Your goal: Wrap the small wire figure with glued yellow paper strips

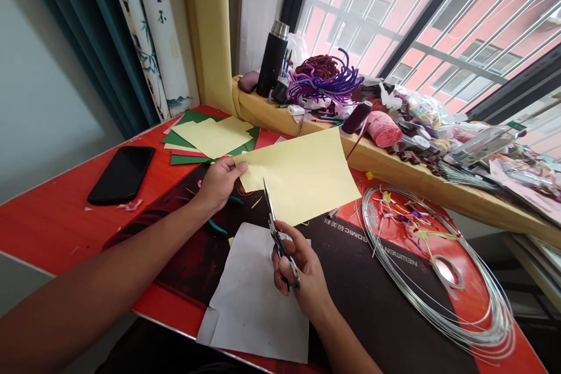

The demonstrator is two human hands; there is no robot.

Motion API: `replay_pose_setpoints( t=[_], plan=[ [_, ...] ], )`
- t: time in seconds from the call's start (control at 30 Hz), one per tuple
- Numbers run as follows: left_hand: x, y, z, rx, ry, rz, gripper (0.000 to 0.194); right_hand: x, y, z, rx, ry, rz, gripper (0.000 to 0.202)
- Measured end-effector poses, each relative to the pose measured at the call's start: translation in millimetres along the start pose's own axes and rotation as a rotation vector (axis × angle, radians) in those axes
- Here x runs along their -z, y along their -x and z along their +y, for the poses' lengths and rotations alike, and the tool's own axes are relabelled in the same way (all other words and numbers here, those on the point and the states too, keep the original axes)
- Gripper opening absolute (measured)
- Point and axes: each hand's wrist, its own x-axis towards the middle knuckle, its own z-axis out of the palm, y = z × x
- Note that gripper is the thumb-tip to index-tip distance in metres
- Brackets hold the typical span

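Pinched at its left corner by my left hand (pixel 220 183), a pale yellow sheet of paper (pixel 302 169) is held up over the dark desk mat. My right hand (pixel 302 272) has its fingers through the handles of a pair of scissors (pixel 277 236). The blades point up and away, overlapping the lower left edge of the yellow sheet, where a notch shows. Below the scissors lies a white sheet of paper (pixel 258 304), its lower left corner folded. Teal-handled pliers (pixel 218 227) lie partly hidden behind my left forearm.
Yellow, green and red sheets (pixel 214 134) are stacked at the back left, near a black phone (pixel 121 175). A large wire coil (pixel 477 304) lies on the right. The cluttered window ledge (pixel 272 114) carries a thermos (pixel 272 61), purple cords (pixel 324 85) and pink yarn (pixel 383 128).
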Motion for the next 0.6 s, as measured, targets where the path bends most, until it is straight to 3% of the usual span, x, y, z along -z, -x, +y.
replay_pose_setpoints(
  t=[0.6],
  plan=[
    [-3.5, 3.3, 3.5, -0.031, 0.009, 0.014, 0.047, -0.5, -0.3, -2.1, 0.001, 0.002, 0.003, 0.068]
  ],
)
